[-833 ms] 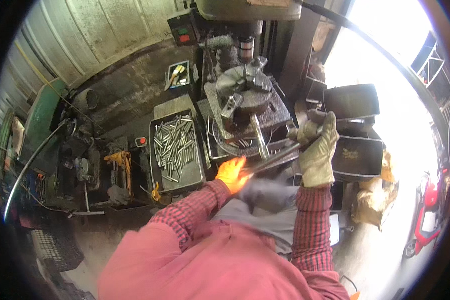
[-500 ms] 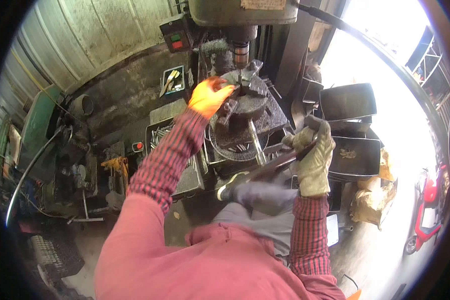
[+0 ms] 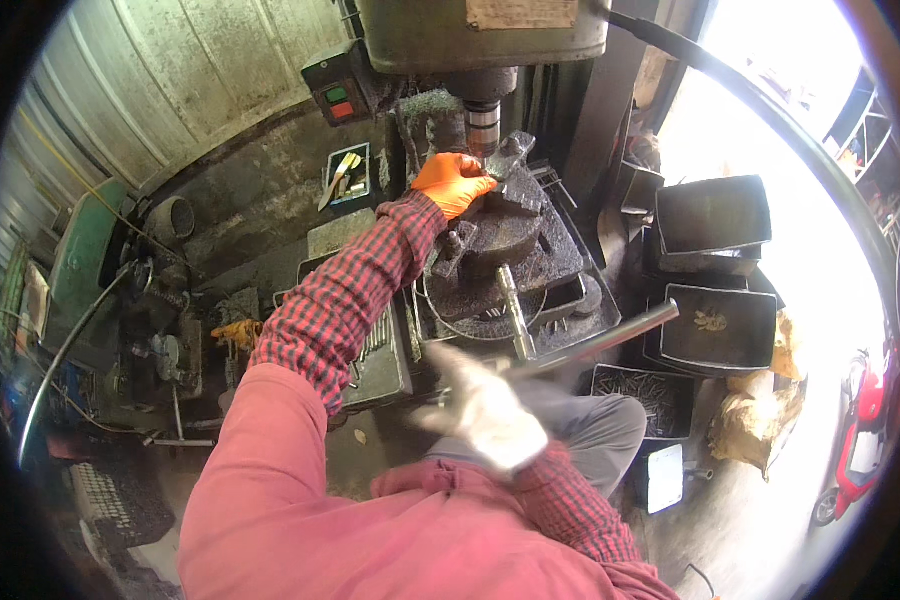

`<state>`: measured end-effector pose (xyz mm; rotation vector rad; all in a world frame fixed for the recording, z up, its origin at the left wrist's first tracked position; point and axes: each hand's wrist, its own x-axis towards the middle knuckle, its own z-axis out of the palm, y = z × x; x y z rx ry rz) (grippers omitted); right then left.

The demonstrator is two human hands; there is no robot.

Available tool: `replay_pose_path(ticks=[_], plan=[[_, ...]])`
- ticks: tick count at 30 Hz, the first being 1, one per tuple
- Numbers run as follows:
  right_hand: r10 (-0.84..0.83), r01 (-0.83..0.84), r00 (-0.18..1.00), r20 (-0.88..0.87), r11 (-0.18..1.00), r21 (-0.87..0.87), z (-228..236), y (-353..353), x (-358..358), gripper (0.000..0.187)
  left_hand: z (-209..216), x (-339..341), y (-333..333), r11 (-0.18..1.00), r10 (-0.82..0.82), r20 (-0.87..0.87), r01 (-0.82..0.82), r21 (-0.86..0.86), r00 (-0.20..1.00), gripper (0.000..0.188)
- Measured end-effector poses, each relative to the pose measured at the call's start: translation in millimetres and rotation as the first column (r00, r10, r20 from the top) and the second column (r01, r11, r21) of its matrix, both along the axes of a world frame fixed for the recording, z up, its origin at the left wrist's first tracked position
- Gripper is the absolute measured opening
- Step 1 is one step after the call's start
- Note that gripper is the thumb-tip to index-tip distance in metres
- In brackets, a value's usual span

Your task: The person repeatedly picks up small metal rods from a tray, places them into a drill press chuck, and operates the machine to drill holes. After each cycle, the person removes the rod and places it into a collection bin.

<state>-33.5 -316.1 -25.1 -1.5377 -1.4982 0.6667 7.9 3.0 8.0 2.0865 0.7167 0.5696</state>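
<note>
Left hand (image 3: pixel 478 183) at fixture (image 3: pixel 498 236) — grip unclear; right hand (image 3: pixel 488 408) near bar (image 3: pixel 615 340) — blurred, seemingly spread.

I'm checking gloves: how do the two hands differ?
The left hand is orange-gloved, the right hand pale-gloved. The left hand is at the metal clamp; the right hand, near the grey trousers. The right hand is blurred, the left hand clearer. Both have checked sleeves.
</note>
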Motion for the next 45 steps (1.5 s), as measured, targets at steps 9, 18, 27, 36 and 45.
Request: replay_pose_path(ticks=[9,18,27,36,45], plan=[[-0.246,0.26,0.95,-0.193,0.964,0.05,22,-62,48,0.073,2,-7,-3,0.995,-0.021,0.044,0.017,0.103,0.999,0.028],[-0.593,0.564,0.801,-0.081,0.794,-0.229,-46,-90,100,0.087,7,-11,6,0.979,-0.016,0.151,0.047,-0.199,0.988,0.014],[-0.649,0.671,0.64,-0.412,0.733,-0.111,-79,-152,103,0.085,-11,-92,3,0.806,0.309,0.519,0.07,-0.587,0.797,0.012],[-0.624,0.627,0.665,-0.409,0.765,-0.147,-78,-159,93,0.072,-6,-86,-5,0.851,0.226,0.566,0.122,-0.51,0.793,0.04],[-0.697,0.702,0.634,-0.334,0.7,-0.128,-73,-199,81,0.065,1,-32,9,0.934,0.093,0.446,0.077,-0.348,0.89,0.019]])
